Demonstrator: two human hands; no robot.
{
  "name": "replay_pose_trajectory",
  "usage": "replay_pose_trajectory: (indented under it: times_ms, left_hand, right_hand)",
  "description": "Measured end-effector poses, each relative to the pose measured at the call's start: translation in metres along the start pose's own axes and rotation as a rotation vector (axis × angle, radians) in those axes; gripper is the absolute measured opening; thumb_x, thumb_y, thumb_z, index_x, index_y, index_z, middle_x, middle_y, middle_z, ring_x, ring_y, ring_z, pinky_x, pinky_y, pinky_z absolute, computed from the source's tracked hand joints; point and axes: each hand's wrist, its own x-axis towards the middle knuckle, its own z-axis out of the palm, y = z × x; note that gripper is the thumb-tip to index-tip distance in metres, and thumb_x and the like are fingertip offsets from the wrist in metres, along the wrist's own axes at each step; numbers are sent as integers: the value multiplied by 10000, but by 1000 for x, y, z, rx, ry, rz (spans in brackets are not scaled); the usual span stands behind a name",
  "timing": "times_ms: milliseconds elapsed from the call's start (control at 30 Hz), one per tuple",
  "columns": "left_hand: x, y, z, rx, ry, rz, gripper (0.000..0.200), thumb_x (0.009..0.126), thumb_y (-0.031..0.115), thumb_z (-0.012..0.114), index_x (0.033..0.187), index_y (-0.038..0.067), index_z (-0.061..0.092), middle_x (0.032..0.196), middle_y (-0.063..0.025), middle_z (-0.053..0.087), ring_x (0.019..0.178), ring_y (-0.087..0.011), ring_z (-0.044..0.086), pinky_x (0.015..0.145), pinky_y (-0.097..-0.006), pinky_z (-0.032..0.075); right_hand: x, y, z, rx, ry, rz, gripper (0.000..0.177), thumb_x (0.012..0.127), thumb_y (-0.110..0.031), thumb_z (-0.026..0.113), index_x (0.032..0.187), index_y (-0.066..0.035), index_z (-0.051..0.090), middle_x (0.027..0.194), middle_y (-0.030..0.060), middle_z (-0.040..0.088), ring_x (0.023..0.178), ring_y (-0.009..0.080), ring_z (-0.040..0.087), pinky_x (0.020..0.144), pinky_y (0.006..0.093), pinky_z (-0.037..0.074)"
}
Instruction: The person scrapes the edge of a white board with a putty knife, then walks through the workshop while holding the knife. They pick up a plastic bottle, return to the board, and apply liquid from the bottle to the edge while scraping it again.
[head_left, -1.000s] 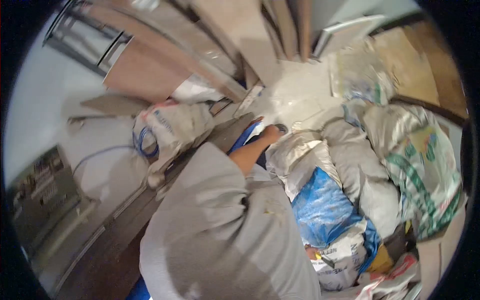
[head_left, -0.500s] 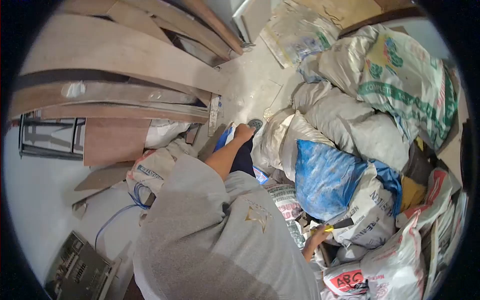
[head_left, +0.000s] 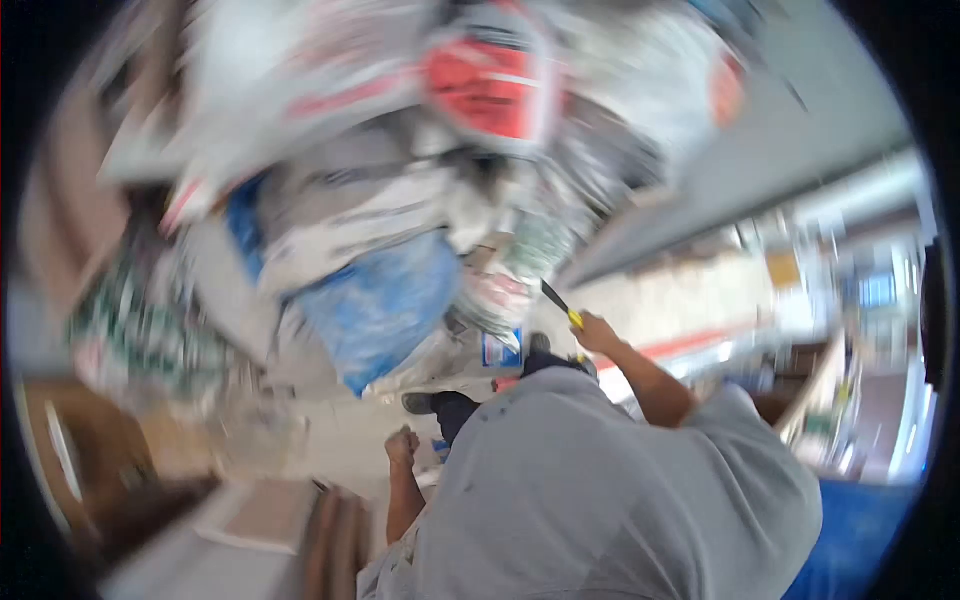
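Observation:
My right hand is closed round the yellow handle of a knife-like tool, whose dark blade points up and left, away from my body. Lower and to the left, my left hand hangs over the floor with its fingers curled, and nothing shows in it. A blue sack lies between the two hands and farther forward, touched by neither. Motion blur hides the print on the sacks and the finer shape of the tool.
A heap of white sacks rises in front, one with a red label. Green-printed sacks lie at left. Boards stand at lower left. A blue surface shows at lower right, and a passage runs off at right.
The view has swung round to the right, so the sack heap now sits at upper left. The tool is still in my right hand. My left hand now hangs lower, away from my leg.

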Motion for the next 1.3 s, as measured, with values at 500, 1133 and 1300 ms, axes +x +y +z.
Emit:
replay_pose_trajectory:
  times_ms: [500, 1133, 1300]
  left_hand:
    - [16, 77, 297, 935, 191, 104, 308, 794, 241, 622, 608, 8, 542, 515, -36, 483, 423, -115, 431, 414, -260, 358]
    - [35, -137, 667, 1694, -1128, -7, 295, 808, 259, 628, 655, 8, 598, 552, -21, 552, 497, -82, 506, 476, -219, 400]
    - [62, -215, 735, 1748, -1255, -19, 285, 808, 255, 622, 693, -5, 601, 585, -45, 578, 537, -91, 549, 488, -227, 425]
  right_hand:
    - [-76, 260, 96, 449, 56, 559, 260, 776, -225, 560, 823, 30, 573, 832, 235, 613, 798, 372, 605, 674, 447, 484]
    - [-220, 259, 147, 1174, 463, 1576, 335, 827, -322, 544, 918, 1, 547, 704, 146, 612, 509, 234, 601, 499, 367, 470]
    - [-187, 324, 193, 1192, 352, 1535, 345, 824, -311, 547, 988, -9, 515, 677, 135, 606, 488, 230, 592, 478, 359, 471]
